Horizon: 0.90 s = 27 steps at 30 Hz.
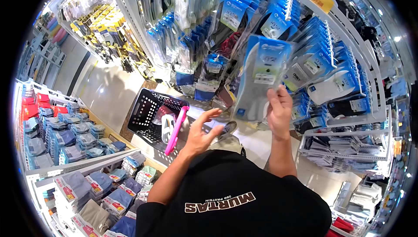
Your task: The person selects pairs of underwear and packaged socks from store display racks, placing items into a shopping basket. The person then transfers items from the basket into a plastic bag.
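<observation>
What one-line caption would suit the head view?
Right hand holding a blue-topped packet before racked packets; open left hand near a black basket with a pink handle.

Left hand [202, 132]: passage to its left obstructed by black basket [150, 110] and pink handle [176, 131]. Free air between it and right hand [279, 110], narrowed ahead by held sock pack [253, 97]. Hanging packs [311, 62] crowd beyond and rightward of right hand.

We see pale floor [106, 84] left of left fingers [211, 114], black basket [139, 117] on it. White hooks [288, 8] beyond right fingers [274, 98] carry blue-carded packs [278, 25].
</observation>
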{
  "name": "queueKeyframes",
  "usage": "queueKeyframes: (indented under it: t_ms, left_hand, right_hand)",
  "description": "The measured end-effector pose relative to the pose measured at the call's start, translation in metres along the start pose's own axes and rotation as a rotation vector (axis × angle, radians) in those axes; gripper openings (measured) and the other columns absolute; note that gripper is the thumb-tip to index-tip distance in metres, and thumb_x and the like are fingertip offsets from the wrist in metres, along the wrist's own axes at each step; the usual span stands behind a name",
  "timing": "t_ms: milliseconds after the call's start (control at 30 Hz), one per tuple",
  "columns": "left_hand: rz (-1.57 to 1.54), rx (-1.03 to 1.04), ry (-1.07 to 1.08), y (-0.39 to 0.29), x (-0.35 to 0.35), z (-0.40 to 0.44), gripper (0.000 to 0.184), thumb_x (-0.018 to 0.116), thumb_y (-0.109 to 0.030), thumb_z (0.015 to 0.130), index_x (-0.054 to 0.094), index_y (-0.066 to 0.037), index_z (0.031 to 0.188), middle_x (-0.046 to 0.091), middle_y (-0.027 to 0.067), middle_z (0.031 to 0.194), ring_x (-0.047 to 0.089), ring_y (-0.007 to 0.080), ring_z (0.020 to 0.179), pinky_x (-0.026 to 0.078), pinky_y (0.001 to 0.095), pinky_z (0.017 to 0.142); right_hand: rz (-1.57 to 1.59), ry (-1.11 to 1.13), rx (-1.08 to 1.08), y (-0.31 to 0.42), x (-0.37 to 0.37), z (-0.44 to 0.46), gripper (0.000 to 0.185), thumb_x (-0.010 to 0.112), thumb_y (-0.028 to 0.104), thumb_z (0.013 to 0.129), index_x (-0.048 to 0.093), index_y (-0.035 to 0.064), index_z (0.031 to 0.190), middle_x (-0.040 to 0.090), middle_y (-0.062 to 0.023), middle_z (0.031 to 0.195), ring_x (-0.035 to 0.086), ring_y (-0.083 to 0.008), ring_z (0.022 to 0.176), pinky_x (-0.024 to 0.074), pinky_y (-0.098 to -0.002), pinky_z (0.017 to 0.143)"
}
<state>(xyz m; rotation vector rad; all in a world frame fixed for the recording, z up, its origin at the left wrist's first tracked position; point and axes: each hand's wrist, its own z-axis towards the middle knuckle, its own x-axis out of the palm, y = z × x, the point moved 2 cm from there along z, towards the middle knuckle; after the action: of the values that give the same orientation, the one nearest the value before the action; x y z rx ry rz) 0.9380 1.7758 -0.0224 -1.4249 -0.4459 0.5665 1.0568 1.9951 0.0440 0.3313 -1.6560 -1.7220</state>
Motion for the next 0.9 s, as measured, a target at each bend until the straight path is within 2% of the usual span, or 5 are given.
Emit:
queueKeyframes:
  t_ms: [267, 433, 500, 633, 900]
  left_hand:
    - [-0.422, -0.222, -0.039, -0.005, 0.028, -0.008, 0.036, 0.064, -0.013, 0.100, 0.058, 0.004, 0.132, 0.064, -0.0023, 0.093, 0.052, 0.0022, 0.077, 0.044, 0.0221, 0.066]
    - [0.175, 0.064, -0.027, -0.024, 0.027, -0.015, 0.033, 0.066, -0.008, 0.095, 0.062, 0.003, 0.126, 0.070, 0.0118, 0.099, 0.064, 0.0179, 0.080, 0.052, 0.0288, 0.075]
    - [0.196, 0.295, 0.102, -0.045, 0.034, -0.017, 0.050, 0.075, -0.022, 0.087, 0.060, -0.003, 0.131, 0.062, 0.0202, 0.129, 0.062, 0.0356, 0.114, 0.049, 0.0389, 0.097]
    - [0.305, 0.411, 0.344, -0.056, 0.048, -0.019, 0.060, 0.075, -0.038, 0.087, 0.059, -0.005, 0.135, 0.047, 0.0191, 0.148, 0.050, 0.0370, 0.129, 0.039, 0.0457, 0.108]
    - [0.182, 0.324, 0.352, -0.039, 0.038, -0.020, 0.054, 0.072, -0.041, 0.089, 0.062, -0.007, 0.130, 0.049, 0.0169, 0.147, 0.049, 0.0377, 0.131, 0.038, 0.0461, 0.109]
  right_hand:
    - [0.162, 0.053, 0.309, -0.064, -0.001, -0.025, 0.026, 0.058, 0.023, 0.104, 0.060, 0.0036, 0.121, 0.067, -0.0037, 0.113, 0.060, -0.0086, 0.100, 0.0465, -0.0241, 0.088]
    - [0.231, -0.057, 0.457, -0.065, 0.026, -0.031, 0.035, 0.051, 0.044, 0.106, 0.060, 0.0093, 0.106, 0.056, 0.0027, 0.076, 0.049, -0.0071, 0.059, 0.0412, -0.0242, 0.054]
    - [0.485, 0.037, 0.560, -0.078, 0.023, -0.038, 0.039, 0.048, 0.045, 0.106, 0.059, 0.0077, 0.109, 0.055, -0.0014, 0.073, 0.051, -0.0124, 0.058, 0.0434, -0.0277, 0.053]
    - [1.214, 0.715, 0.615, -0.114, 0.019, -0.033, 0.042, 0.051, 0.036, 0.104, 0.051, -0.0003, 0.126, 0.050, -0.0077, 0.080, 0.050, -0.0189, 0.071, 0.0433, -0.0337, 0.065]
    - [0.978, 0.516, 0.517, -0.114, 0.006, -0.028, 0.040, 0.046, 0.040, 0.106, 0.056, 0.0036, 0.119, 0.051, -0.0055, 0.075, 0.053, -0.0204, 0.066, 0.0452, -0.0329, 0.060]
